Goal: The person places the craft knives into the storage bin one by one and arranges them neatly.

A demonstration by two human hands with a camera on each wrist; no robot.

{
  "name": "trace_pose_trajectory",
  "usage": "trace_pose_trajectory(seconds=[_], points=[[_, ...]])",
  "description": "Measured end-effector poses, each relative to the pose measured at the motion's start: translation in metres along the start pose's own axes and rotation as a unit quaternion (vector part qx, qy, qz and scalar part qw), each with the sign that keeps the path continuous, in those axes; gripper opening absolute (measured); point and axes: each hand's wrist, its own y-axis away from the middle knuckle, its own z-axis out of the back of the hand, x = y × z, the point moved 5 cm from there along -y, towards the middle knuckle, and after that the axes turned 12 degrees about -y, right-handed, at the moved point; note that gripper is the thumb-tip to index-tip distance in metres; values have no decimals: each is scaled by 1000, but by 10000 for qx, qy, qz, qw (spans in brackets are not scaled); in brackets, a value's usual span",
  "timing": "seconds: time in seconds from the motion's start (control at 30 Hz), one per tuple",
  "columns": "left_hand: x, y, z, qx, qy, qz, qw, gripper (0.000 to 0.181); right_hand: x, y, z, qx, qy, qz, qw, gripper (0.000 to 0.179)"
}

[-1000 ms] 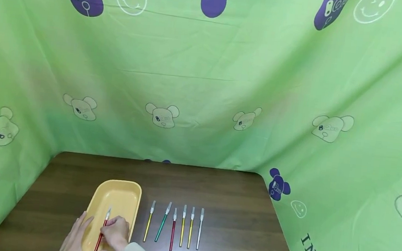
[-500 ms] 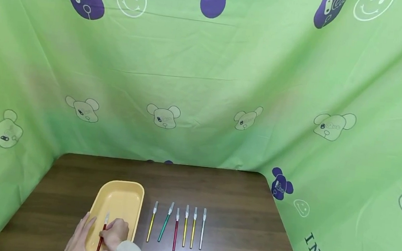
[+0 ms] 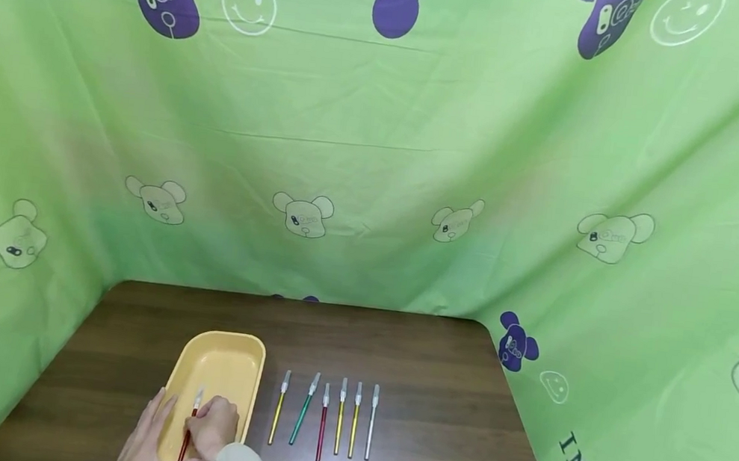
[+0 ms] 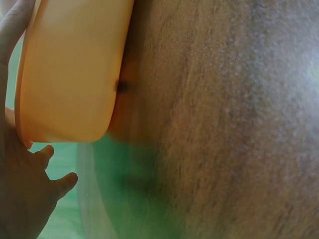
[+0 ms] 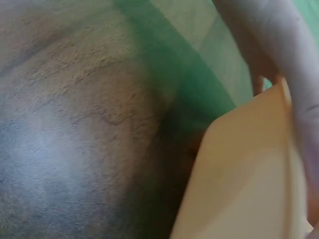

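Observation:
A yellow tray [image 3: 240,367] stands at the left of the table. Inside it, a red craft knife [image 3: 187,443] with a clear cap lies lengthwise, cap toward the far end. My right hand [image 3: 214,424] reaches over the tray and pinches the knife's red handle between thumb and fingers. My left hand [image 3: 144,443] rests at the tray's near left corner, fingers spread along the left rim and thumb along the front. In the left wrist view the left hand [image 4: 30,184] is beside the tray wall [image 4: 75,79]. The right wrist view hides the right fingertips behind the tray wall [image 5: 239,174].
To the right of the tray lie several capped craft knives in a row: yellow [image 3: 277,416], green [image 3: 303,415], red [image 3: 321,428], more yellow ones [image 3: 354,428] and silver [image 3: 371,426]. A green printed cloth [image 3: 378,149] hangs around the back and sides of the brown table [image 3: 444,419].
The head view has shifted slightly. My right hand keeps its pinch on the red craft knife inside the tray, and the knife has moved slightly. The left hand stays at the tray corner.

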Motion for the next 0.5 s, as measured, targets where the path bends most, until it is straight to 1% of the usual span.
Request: trace_pose_trajectory(seconds=[0.27,0.37,0.43,0.5], points=[[1,0,2,-110,-39,-105,9999,122,17,-4,11,-29,-49,4,10000,37],[2,1,2,-245,-57,-110,9996,123,23,-4,17,-3,-51,154,9999,36],[2,2,1,-336,-38,-136,9993,123,27,-4,22,42,-142,212,9997,33],[3,3,1,-384,-19,-136,9992,124,29,-5,27,122,-351,206,9991,30]])
